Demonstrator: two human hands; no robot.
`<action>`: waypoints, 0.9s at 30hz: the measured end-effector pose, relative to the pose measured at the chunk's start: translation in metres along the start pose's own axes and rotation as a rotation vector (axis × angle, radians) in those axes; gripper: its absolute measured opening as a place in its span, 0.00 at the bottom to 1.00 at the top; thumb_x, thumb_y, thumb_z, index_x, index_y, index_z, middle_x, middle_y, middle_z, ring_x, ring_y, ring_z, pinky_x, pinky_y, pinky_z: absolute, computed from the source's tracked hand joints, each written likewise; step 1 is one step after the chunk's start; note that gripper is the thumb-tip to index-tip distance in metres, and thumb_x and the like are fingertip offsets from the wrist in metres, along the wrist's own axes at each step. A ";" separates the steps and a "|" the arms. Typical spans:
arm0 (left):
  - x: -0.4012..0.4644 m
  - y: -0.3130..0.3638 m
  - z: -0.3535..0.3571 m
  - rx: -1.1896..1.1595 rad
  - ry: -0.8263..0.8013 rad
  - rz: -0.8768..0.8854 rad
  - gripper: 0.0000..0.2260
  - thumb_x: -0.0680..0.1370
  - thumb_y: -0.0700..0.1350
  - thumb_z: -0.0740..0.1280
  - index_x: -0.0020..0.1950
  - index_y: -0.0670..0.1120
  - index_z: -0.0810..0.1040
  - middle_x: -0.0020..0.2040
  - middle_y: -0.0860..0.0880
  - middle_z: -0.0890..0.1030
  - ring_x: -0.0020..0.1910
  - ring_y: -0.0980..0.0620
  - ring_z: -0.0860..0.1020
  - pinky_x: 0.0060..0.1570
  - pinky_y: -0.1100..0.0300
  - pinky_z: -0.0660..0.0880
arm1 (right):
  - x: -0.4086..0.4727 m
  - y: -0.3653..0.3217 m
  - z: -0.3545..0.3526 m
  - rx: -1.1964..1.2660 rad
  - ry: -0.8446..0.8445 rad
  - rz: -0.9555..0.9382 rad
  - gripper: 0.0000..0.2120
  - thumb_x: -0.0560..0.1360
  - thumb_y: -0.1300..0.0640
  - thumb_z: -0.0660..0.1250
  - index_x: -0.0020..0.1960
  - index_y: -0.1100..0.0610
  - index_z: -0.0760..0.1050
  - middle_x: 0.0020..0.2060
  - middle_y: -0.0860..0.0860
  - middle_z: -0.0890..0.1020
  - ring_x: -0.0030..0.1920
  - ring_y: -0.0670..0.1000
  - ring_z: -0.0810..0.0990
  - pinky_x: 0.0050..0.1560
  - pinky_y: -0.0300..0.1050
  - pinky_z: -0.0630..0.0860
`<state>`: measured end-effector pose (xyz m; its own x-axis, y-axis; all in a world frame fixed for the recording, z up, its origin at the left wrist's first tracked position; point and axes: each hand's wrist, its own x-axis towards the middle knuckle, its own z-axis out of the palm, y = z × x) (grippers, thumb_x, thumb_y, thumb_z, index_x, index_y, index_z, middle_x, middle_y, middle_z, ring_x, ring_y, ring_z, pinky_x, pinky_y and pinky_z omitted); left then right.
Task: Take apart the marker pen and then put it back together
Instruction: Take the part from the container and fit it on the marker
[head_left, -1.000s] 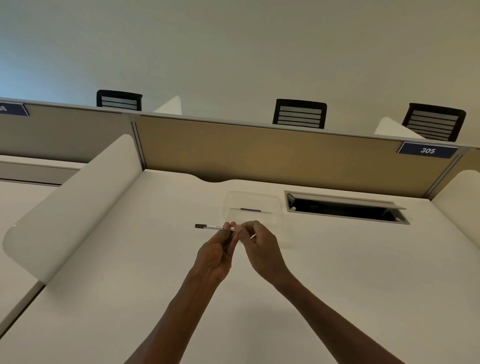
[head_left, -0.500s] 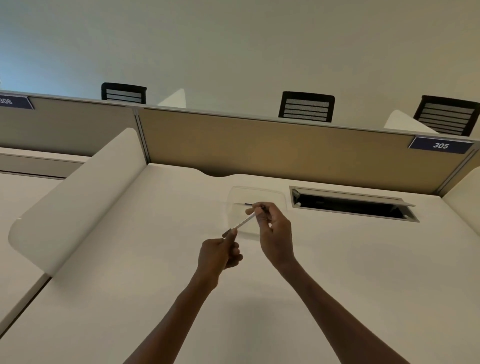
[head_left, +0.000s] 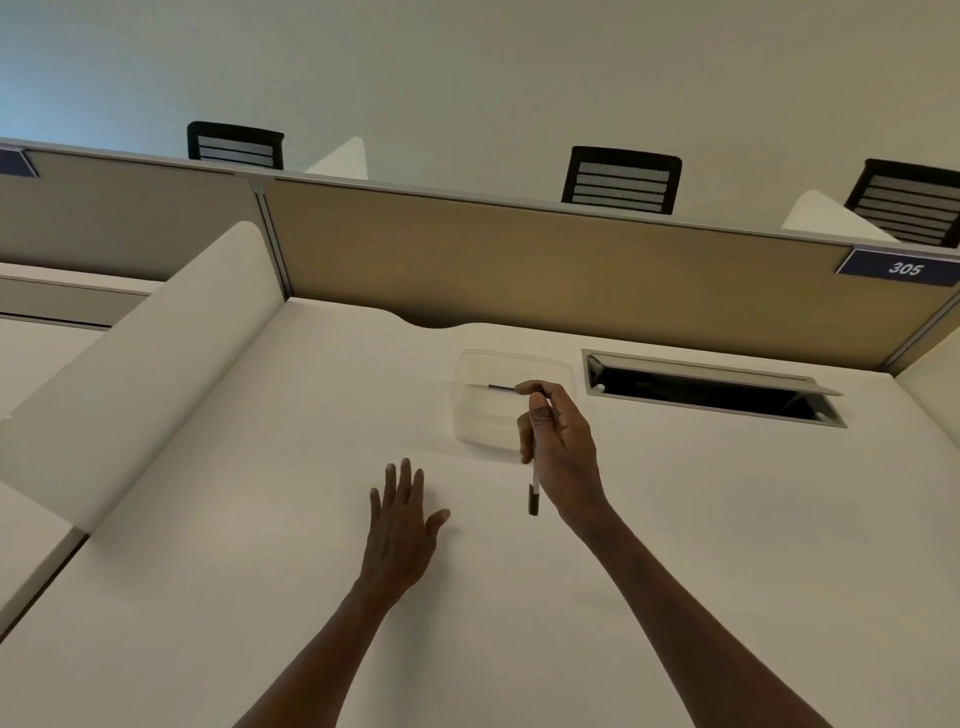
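My right hand (head_left: 558, 441) grips a slim white marker pen (head_left: 533, 483) near its upper end, above the white desk. The pen hangs almost upright, its dark end pointing down toward me. My left hand (head_left: 402, 512) lies flat on the desk with its fingers straight and spread, holding nothing, a hand's width left of the pen. Just behind my right hand stands a clear plastic container (head_left: 483, 410) with a thin dark part (head_left: 501, 387) lying in it.
An open cable hatch (head_left: 711, 397) is sunk into the desk at the back right. A tan partition (head_left: 519, 260) closes the back, and a white curved divider (head_left: 135, 364) stands along the left side.
My left hand has let go of the pen and dropped flat onto the desk. My right hand keeps the pen, which has swung from slanted to nearly upright.
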<state>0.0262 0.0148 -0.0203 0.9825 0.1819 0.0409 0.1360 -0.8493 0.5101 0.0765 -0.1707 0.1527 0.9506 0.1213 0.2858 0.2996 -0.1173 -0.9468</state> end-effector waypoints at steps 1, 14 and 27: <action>-0.002 -0.004 0.005 0.041 -0.030 -0.015 0.32 0.82 0.57 0.54 0.79 0.42 0.48 0.80 0.44 0.42 0.78 0.47 0.38 0.76 0.48 0.39 | -0.001 0.001 -0.001 0.018 -0.022 0.027 0.10 0.84 0.56 0.54 0.55 0.52 0.75 0.27 0.47 0.72 0.27 0.46 0.68 0.27 0.37 0.68; -0.005 -0.013 0.019 0.202 -0.041 -0.030 0.31 0.82 0.59 0.49 0.79 0.44 0.45 0.80 0.44 0.41 0.79 0.48 0.38 0.77 0.48 0.40 | 0.012 0.002 0.015 0.199 -0.011 0.376 0.26 0.81 0.44 0.54 0.26 0.50 0.55 0.23 0.45 0.58 0.24 0.45 0.53 0.24 0.37 0.51; -0.005 -0.012 0.019 0.214 -0.040 -0.038 0.32 0.82 0.59 0.49 0.79 0.44 0.46 0.80 0.44 0.42 0.79 0.49 0.39 0.77 0.48 0.40 | 0.007 -0.002 0.019 0.111 0.032 0.372 0.24 0.82 0.48 0.52 0.29 0.50 0.53 0.23 0.47 0.55 0.23 0.47 0.52 0.23 0.38 0.51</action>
<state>0.0218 0.0150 -0.0429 0.9798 0.1996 -0.0108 0.1927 -0.9290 0.3160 0.0814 -0.1512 0.1539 0.9952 0.0597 -0.0774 -0.0751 -0.0398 -0.9964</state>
